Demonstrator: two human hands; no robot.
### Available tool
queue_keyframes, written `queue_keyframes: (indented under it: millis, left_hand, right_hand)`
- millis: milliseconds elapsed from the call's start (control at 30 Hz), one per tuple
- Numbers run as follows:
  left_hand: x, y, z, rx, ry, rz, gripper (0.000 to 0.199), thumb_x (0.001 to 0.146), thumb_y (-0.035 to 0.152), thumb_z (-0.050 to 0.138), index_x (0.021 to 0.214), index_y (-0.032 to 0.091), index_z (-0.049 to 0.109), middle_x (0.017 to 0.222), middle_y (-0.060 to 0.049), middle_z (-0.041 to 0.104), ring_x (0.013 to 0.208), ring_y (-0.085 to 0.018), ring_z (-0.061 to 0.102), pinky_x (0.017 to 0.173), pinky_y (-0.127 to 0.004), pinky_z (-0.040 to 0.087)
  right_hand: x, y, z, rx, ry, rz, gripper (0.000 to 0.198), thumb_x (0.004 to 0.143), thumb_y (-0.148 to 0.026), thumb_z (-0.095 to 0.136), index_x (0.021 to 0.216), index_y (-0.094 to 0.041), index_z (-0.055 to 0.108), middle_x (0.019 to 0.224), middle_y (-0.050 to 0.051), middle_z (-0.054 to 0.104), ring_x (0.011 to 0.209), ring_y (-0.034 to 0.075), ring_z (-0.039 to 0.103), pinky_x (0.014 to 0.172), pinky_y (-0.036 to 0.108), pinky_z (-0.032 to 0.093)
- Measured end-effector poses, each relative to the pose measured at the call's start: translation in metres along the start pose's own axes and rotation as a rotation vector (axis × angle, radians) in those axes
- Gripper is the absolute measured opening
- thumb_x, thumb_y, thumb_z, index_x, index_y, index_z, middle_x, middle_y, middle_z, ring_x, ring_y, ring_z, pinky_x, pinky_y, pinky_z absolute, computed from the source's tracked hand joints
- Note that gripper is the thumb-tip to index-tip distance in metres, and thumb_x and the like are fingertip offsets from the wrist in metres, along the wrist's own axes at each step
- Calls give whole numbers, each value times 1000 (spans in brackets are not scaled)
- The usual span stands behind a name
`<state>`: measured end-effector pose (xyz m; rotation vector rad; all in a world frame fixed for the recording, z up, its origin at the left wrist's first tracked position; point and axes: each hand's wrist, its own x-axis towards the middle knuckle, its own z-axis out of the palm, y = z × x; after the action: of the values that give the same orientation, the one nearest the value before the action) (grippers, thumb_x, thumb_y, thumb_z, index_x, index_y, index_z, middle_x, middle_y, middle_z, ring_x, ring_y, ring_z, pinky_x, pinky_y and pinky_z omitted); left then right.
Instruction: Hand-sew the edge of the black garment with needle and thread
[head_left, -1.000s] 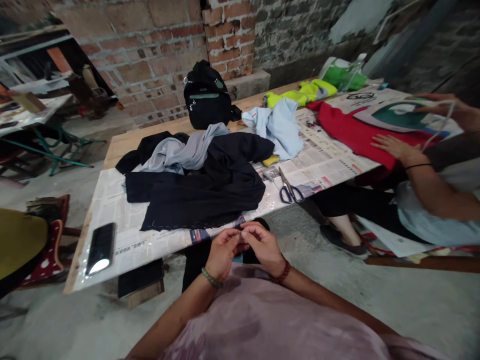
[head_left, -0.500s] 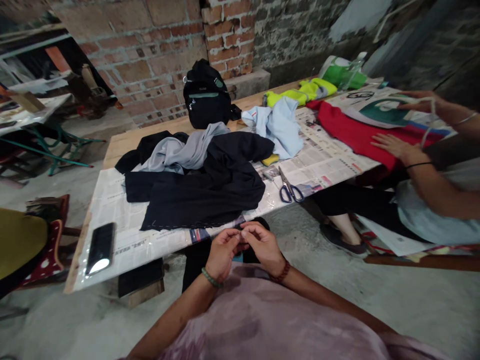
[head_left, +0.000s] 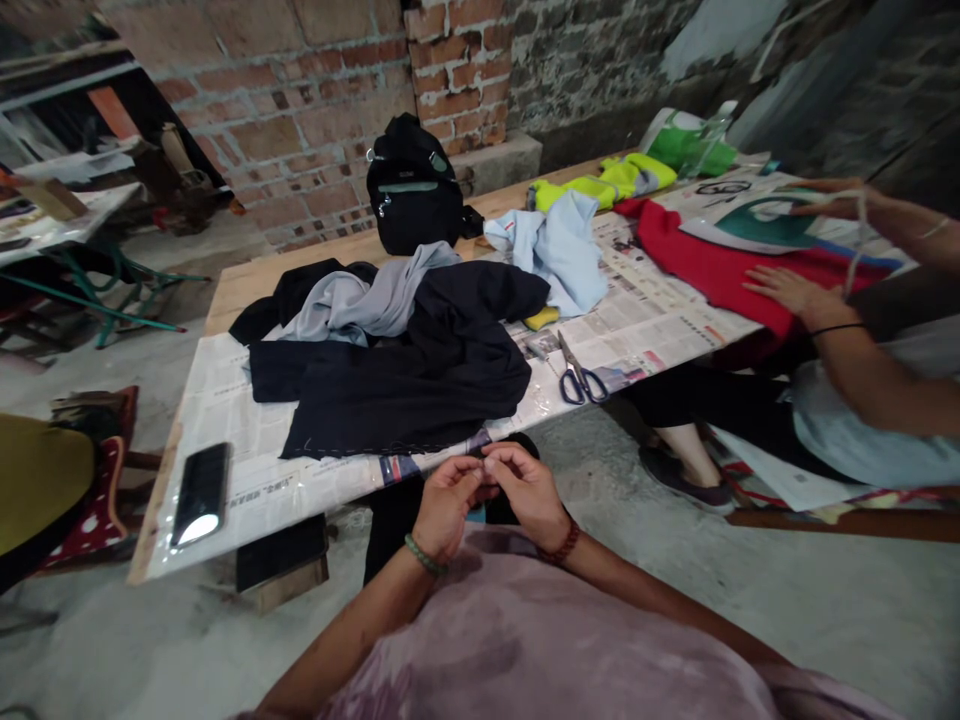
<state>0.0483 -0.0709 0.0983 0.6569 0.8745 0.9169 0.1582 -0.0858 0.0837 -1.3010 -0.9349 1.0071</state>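
Just off the table's near edge, my left hand (head_left: 448, 500) and my right hand (head_left: 527, 497) meet fingertip to fingertip above my lap. Both are closed in a pinch; whatever lies between the fingers is too small to make out. Right beyond them, a dark cloth garment (head_left: 397, 400) lies spread on the table, with white stitches along its near edge. A pair of scissors (head_left: 577, 375) with dark blue handles rests to the right of that cloth, near the table edge.
Newspaper under clear plastic covers the table (head_left: 255, 490). A phone (head_left: 201, 495) lies at the left corner. Grey cloth (head_left: 352, 300), light blue cloth (head_left: 559, 250) and a black backpack (head_left: 415, 195) are farther back. At right, a co-worker's hand holds an iron (head_left: 772, 225) over red cloth (head_left: 682, 255).
The co-worker's iron has shifted slightly on the red cloth. My hands stay pinched together in nearly the same place.
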Motion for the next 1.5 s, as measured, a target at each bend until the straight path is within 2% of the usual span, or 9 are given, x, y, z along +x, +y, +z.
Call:
queue_keyframes:
  millis: [833, 1133, 1500]
  left_hand:
    - [1, -1, 0, -16, 8, -16, 18, 64, 21, 67, 76, 12, 58, 70, -2, 62, 67, -13, 59, 62, -27, 50]
    - [-3, 2, 2, -7, 5, -11, 16, 66, 21, 66, 76, 11, 59, 71, -3, 62, 68, -13, 59, 61, -27, 50]
    - [-6, -1, 0, -21, 8, -13, 15, 67, 21, 65, 77, 12, 59, 73, -3, 62, 69, -14, 59, 61, -26, 50]
  right_hand:
    - [-1, 9, 1, 32, 22, 68, 12, 71, -28, 56, 68, -17, 58, 86, 3, 58, 73, 13, 53, 64, 24, 43]
    - [-3, 5, 1, 25, -4, 33, 13, 72, -30, 56, 71, -18, 59, 84, 3, 59, 70, 12, 53, 63, 23, 43]
    - [-8, 8, 0, 7, -19, -4, 11, 72, -28, 56, 69, -18, 59, 87, 3, 57, 77, 14, 54, 68, 25, 45]
